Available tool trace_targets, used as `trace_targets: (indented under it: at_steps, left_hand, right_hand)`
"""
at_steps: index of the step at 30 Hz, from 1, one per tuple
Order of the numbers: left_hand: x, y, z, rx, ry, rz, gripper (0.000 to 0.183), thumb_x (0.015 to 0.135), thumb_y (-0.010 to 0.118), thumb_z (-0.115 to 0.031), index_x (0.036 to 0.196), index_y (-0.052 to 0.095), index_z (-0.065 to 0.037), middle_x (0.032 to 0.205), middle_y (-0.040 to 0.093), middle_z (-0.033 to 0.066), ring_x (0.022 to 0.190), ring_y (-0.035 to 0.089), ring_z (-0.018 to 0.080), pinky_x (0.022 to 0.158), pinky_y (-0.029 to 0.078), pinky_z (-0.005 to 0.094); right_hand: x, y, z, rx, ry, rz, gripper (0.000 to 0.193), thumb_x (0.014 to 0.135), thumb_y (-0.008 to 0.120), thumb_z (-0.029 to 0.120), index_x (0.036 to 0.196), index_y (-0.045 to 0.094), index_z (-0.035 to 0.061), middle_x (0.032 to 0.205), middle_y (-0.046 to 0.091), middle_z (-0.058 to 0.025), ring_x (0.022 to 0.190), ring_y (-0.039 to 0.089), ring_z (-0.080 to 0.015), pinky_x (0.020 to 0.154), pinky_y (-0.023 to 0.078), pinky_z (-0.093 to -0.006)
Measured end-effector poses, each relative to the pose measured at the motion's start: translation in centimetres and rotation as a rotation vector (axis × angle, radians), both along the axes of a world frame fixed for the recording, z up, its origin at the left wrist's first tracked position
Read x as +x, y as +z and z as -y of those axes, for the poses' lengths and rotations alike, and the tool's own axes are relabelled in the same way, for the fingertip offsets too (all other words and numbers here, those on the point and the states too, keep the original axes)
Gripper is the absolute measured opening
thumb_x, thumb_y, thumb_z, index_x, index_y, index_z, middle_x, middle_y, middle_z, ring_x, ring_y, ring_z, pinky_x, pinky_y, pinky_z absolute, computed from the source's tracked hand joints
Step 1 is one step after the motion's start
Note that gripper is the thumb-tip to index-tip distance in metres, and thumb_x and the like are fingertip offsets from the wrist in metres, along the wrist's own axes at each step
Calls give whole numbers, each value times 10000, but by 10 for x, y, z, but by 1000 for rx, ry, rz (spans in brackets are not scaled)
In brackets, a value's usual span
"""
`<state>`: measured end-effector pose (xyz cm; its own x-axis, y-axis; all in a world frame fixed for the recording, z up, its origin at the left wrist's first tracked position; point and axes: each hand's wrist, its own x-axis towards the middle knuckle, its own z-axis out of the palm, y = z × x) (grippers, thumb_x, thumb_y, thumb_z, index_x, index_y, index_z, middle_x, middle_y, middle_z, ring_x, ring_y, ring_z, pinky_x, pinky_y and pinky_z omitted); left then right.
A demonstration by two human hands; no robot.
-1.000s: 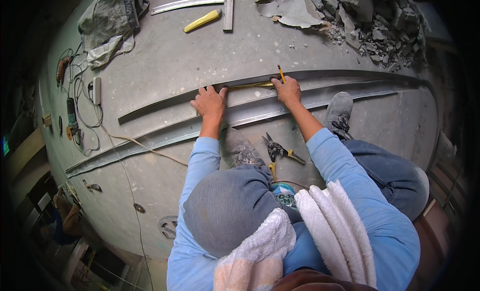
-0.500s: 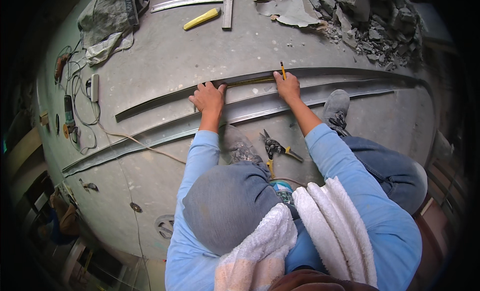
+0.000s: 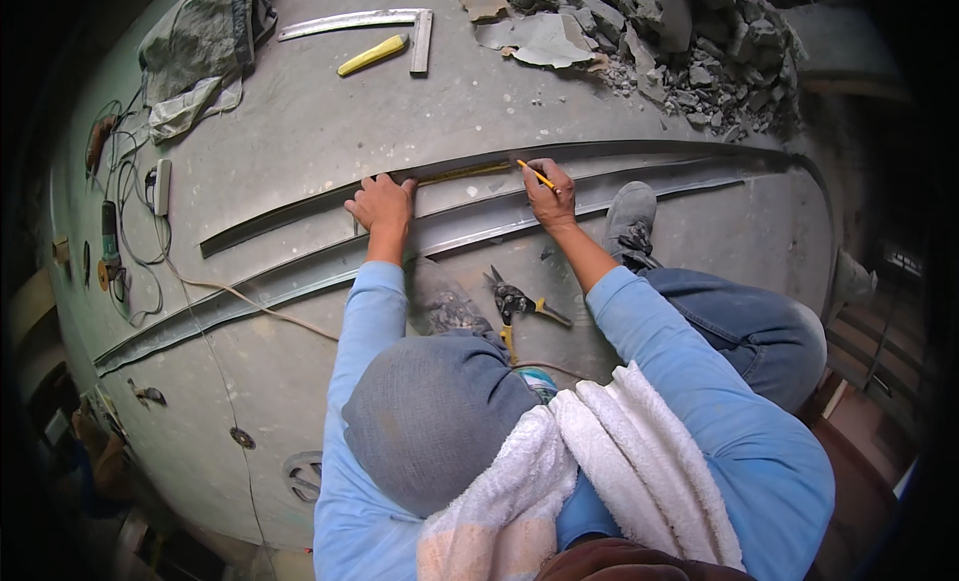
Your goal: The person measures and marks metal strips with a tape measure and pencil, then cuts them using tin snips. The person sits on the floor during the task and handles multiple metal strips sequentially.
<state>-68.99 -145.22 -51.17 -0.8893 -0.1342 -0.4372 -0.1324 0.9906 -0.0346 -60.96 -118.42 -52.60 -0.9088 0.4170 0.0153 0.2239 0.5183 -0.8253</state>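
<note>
A long metal channel (image 3: 300,219) lies across the floor in front of me. Along it runs the yellow blade of a tape measure (image 3: 465,172), from my left hand toward my right. My left hand (image 3: 382,207) is closed over the channel at the blade's left end; the tape's case is hidden under it. My right hand (image 3: 552,199) pinches a yellow pencil (image 3: 539,176), its upper-left end at the channel beside the blade's right end. A second metal channel (image 3: 290,286) lies nearer to me, passing under both forearms.
Tin snips (image 3: 514,303) lie between my feet. Beyond the channels are a metal square (image 3: 422,46), a yellow-handled cutter (image 3: 373,55) and a rubble heap (image 3: 689,56). An angle grinder (image 3: 110,243), a power strip (image 3: 162,186) and cords sit at the left.
My right hand has turned the pencil from nearly upright to slanting, with one end now at the channel. My left hand stays on the channel. The whole view has shifted slightly.
</note>
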Motion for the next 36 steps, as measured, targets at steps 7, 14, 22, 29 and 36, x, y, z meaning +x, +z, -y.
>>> trace_targets:
  at_steps: [7,14,22,29,36]
  left_hand:
    - [-4,3,0,9,6,21,622,914,576,-654,1195,699,-113,1226,662,151,1091,665,347,951,410,509]
    - [-4,5,-2,2,11,39,584,915,590,-637,1180,707,-130,1231,659,124,1103,656,312,960,389,495]
    - [-4,6,-3,8,30,42,551,917,604,-621,1170,712,-144,1247,651,104,1123,645,298,976,376,491]
    - [-4,5,-3,-1,21,27,559,912,605,-628,1170,713,-143,1236,657,103,1118,648,296,977,377,485]
    - [-4,1,0,5,2,26,599,914,588,-640,1188,707,-120,1209,669,129,1075,668,321,965,388,510]
  right_hand:
    - [-1,-1,6,14,97,68,118,891,672,132,953,648,34,873,690,-182,809,685,-361,721,536,-405]
    - [0,-5,10,91,107,-50,117,906,665,134,949,639,28,797,665,-171,718,665,-306,672,521,-377]
    - [-3,-2,11,47,95,26,98,895,640,114,919,616,22,832,660,-201,785,659,-398,696,519,-432]
    - [-12,5,6,12,132,38,105,889,618,123,898,618,19,814,680,-199,749,670,-406,674,528,-435]
    - [-14,16,9,120,48,108,120,846,615,134,887,646,25,822,701,-170,713,680,-389,671,540,-440]
